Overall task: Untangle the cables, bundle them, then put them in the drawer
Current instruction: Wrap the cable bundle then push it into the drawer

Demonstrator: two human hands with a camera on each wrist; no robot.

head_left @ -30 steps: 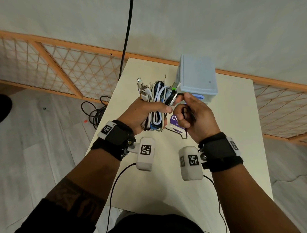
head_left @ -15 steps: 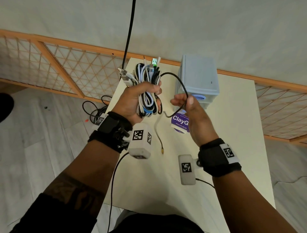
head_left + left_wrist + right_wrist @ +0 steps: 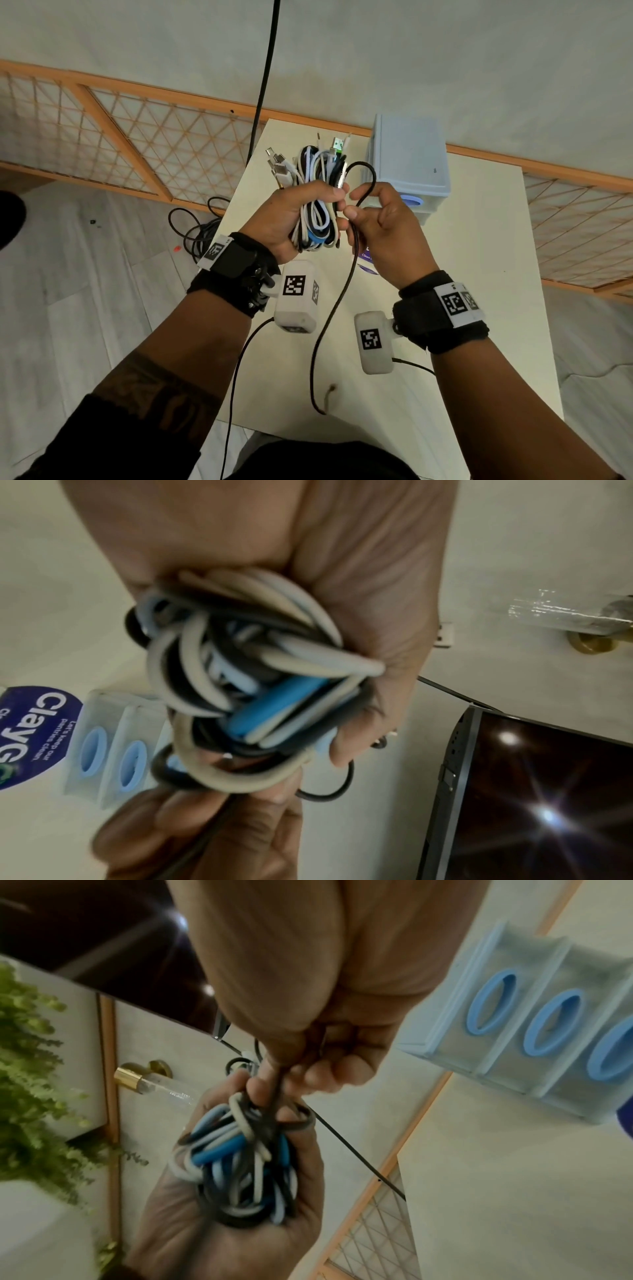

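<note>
My left hand [image 3: 291, 216] grips a folded bundle of white, blue and black cables [image 3: 317, 192] above the cream table [image 3: 479, 274], plug ends sticking up. The same bundle [image 3: 253, 685] fills the left wrist view and shows in the left palm [image 3: 236, 1164] in the right wrist view. My right hand [image 3: 380, 226] pinches a thin black cable [image 3: 363, 178] that loops over beside the bundle's top. Its loose tail [image 3: 318, 346] hangs down to a frayed end near the table's front. The pale blue drawer unit [image 3: 409, 161] stands just behind my right hand, drawers [image 3: 534, 1020] pushed in.
A purple round sticker or lid [image 3: 368, 262] lies on the table under my right hand. A black cord [image 3: 263, 78] hangs down behind the table, with more black cable coiled on the floor [image 3: 197, 233] at left. An orange lattice fence [image 3: 137, 147] runs behind.
My right hand moved left and closer to the bundle, bringing the black cable's loop against it. The loose tail now hangs lower toward the table's front. The left hand dropped slightly.
</note>
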